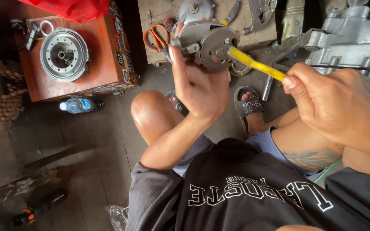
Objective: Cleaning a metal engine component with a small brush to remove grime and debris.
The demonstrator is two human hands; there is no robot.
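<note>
My left hand [198, 83] is raised in front of me and grips a round grey metal engine part [208, 40] from below, fingers wrapped behind it. My right hand [343, 107] holds the yellow handle of a tool [258, 65]. The handle's far end rests against the right side of the metal part's face; the tool's tip is hidden there. Both hands hover above my knees as I sit.
A reddish wooden box [103, 64] at left carries a round grey metal housing [64, 54]. A plastic water bottle [80, 105] lies on the floor beside it. Orange-handled scissors [156, 37] rest on a board ahead. A large grey engine casing [352, 47] sits at right.
</note>
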